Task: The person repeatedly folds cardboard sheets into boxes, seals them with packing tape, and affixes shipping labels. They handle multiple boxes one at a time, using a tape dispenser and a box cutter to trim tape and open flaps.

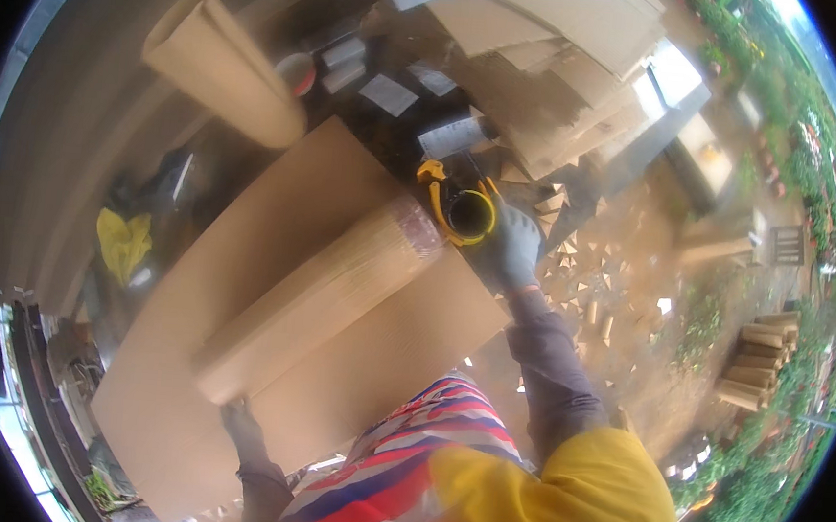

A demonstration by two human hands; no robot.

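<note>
A long brown cardboard parcel (322,298) lies slantwise on a large flat cardboard sheet (403,329). Glossy tape shows at its far end. Just beyond that end, my gloved right hand (515,241) is closed round a yellow and black tape dispenser (451,210), tilted with its round opening facing up. Down at the parcel's near end is my left hand (243,426), in a dark glove and touching or very close to it. Its fingers are blurred and partly hidden.
An upright cardboard roll (222,69) stands at the far left, near a crumpled yellow bag (125,243). Stacked cardboard sheets (551,65) rise beyond my right hand. Cardboard scraps litter the ground (623,277) at right, with a pile of cardboard tubes (762,359) farther off.
</note>
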